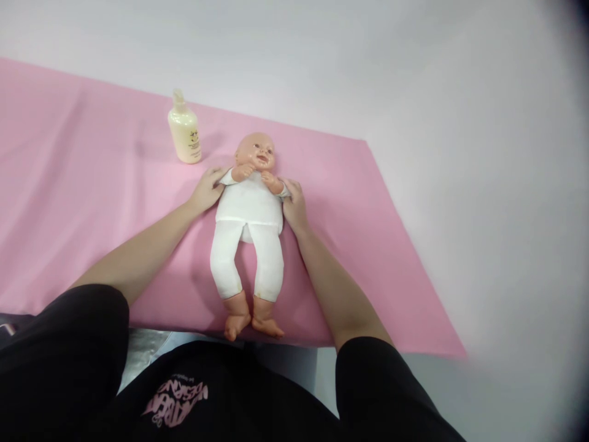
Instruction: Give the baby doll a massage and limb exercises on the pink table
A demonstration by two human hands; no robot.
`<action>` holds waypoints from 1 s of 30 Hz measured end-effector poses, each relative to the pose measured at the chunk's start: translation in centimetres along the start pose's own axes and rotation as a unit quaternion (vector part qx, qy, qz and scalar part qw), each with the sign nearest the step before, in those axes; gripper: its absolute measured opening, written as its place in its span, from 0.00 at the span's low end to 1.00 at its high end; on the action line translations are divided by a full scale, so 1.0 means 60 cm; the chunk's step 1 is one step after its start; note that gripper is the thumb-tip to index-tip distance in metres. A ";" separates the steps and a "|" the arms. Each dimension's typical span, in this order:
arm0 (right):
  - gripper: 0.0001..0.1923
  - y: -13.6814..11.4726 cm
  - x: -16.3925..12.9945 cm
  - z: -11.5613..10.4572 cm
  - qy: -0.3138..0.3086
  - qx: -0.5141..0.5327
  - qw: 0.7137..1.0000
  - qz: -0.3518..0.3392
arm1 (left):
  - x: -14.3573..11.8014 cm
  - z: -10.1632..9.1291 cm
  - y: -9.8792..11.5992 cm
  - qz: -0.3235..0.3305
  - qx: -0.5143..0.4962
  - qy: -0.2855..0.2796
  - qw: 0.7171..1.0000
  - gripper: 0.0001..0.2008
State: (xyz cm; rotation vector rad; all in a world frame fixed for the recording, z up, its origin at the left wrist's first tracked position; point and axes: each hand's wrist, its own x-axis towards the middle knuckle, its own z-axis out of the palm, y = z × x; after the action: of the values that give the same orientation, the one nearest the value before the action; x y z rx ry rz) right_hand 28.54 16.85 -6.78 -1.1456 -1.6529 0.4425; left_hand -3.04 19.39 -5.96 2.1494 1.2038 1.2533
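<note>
Pink cloth sheet covers the table, and a baby doll in a white soft bodysuit lies face-up on it, head far, bare feet at the near edge. The left hand cups the doll's shoulder from the left, the right hand from the right; both rest against its sides, fingers loosely curved rather than clenched. A cream plastic lotion bottle stands upright just beyond the left hand, untouched. The step looks like steadying the doll's upper body.
</note>
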 end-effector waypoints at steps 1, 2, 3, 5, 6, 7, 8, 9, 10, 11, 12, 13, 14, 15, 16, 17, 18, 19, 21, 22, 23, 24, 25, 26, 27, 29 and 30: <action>0.26 0.001 0.000 0.000 0.001 0.001 1.000 -0.001 | 0.000 -0.001 0.002 0.000 0.003 -0.001 1.000 0.32; 0.25 0.002 0.001 0.000 0.003 0.003 1.000 -0.001 | -0.001 -0.002 0.004 -0.001 0.004 -0.001 1.000 0.32; 0.24 0.005 0.001 0.001 0.005 0.007 1.000 0.001 | -0.001 -0.003 0.006 -0.002 0.005 0.000 1.000 0.31; 0.23 0.014 0.002 0.003 0.015 0.022 1.000 0.014 | -0.001 -0.004 0.009 -0.006 0.000 0.005 1.000 0.29; 0.23 0.020 0.002 0.004 0.022 0.030 0.999 0.024 | 0.000 -0.004 0.009 -0.009 -0.005 0.010 1.000 0.28; 0.24 0.027 0.003 0.006 0.032 0.038 0.998 0.036 | 0.000 -0.004 0.007 -0.012 -0.013 0.018 1.000 0.27; 0.26 0.033 0.004 0.007 0.044 0.046 0.997 0.051 | 0.001 -0.003 0.004 -0.017 -0.023 0.028 0.999 0.28; 0.28 0.039 0.006 0.007 0.055 0.053 0.995 0.068 | 0.002 -0.001 -0.001 -0.023 -0.037 0.039 0.998 0.29; 0.30 0.044 0.008 0.007 0.066 0.060 0.993 0.083 | 0.003 0.001 -0.007 -0.031 -0.053 0.051 0.997 0.31; 0.32 0.049 0.010 0.006 0.078 0.067 0.990 0.091 | 0.003 0.004 -0.014 -0.040 -0.071 0.065 0.995 0.33; 0.35 0.052 0.013 0.005 0.092 0.075 0.989 0.090 | 0.004 0.006 -0.021 -0.051 -0.090 0.079 0.992 0.34; 0.39 0.055 0.015 0.003 0.109 0.082 0.988 0.078 | 0.005 0.008 -0.028 -0.065 -0.107 0.094 0.988 0.35; 0.43 0.057 0.018 0.002 0.127 0.088 0.986 0.060 | 0.005 0.010 -0.035 -0.081 -0.121 0.109 0.983 0.34; 0.47 0.059 0.021 0.001 0.146 0.090 0.984 0.041 | 0.006 0.012 -0.041 -0.098 -0.131 0.125 0.979 0.34; 0.49 0.062 0.023 0.001 0.163 0.089 0.982 0.024 | 0.006 0.013 -0.046 -0.113 -0.138 0.140 0.974 0.33; 0.51 0.064 0.024 0.001 0.175 0.085 0.981 0.013 | 0.006 0.014 -0.049 -0.125 -0.141 0.152 0.970 0.32; 0.51 0.067 0.025 0.002 0.185 0.079 0.980 0.005 | 0.005 0.015 -0.052 -0.131 -0.141 0.160 0.968 0.31; 0.50 0.071 0.025 0.004 0.190 0.071 0.979 -0.001 | 0.005 0.015 -0.053 -0.132 -0.140 0.164 0.968 0.31; 0.47 0.076 0.023 0.006 0.183 0.057 0.981 -0.014 | 0.005 0.016 -0.051 -0.121 -0.137 0.156 0.971 0.31; 0.44 0.077 0.020 0.007 0.169 0.053 0.984 -0.015 | 0.005 0.015 -0.048 -0.111 -0.135 0.147 0.974 0.31; 0.42 0.076 0.018 0.007 0.150 0.052 0.987 -0.007 | 0.005 0.014 -0.044 -0.100 -0.130 0.135 0.977 0.30; 0.40 0.074 0.015 0.007 0.129 0.054 0.990 0.007 | 0.005 0.013 -0.039 -0.090 -0.120 0.123 0.981 0.30; 0.37 0.069 0.012 0.006 0.110 0.056 0.992 0.023 | 0.005 0.012 -0.033 -0.077 -0.105 0.111 0.985 0.29; 0.34 0.062 0.009 0.006 0.096 0.057 0.993 0.035 | 0.005 0.010 -0.027 -0.061 -0.087 0.098 0.989 0.28; 0.31 0.054 0.007 0.006 0.083 0.054 0.994 0.036 | 0.005 0.008 -0.021 -0.043 -0.066 0.083 0.993 0.26; 0.26 0.035 0.003 0.006 0.055 0.034 0.998 0.002 | 0.003 0.004 -0.010 -0.004 -0.027 0.049 0.998 0.24; 0.25 0.025 0.002 0.007 0.040 0.020 0.999 -0.022 | 0.002 0.002 -0.006 0.010 -0.012 0.034 0.999 0.24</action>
State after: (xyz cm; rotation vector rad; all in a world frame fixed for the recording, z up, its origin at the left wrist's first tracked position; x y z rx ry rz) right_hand 28.89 17.75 -8.02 -1.0815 -1.5899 0.3949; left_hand -3.08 19.71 -6.22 2.1240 1.1906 1.3520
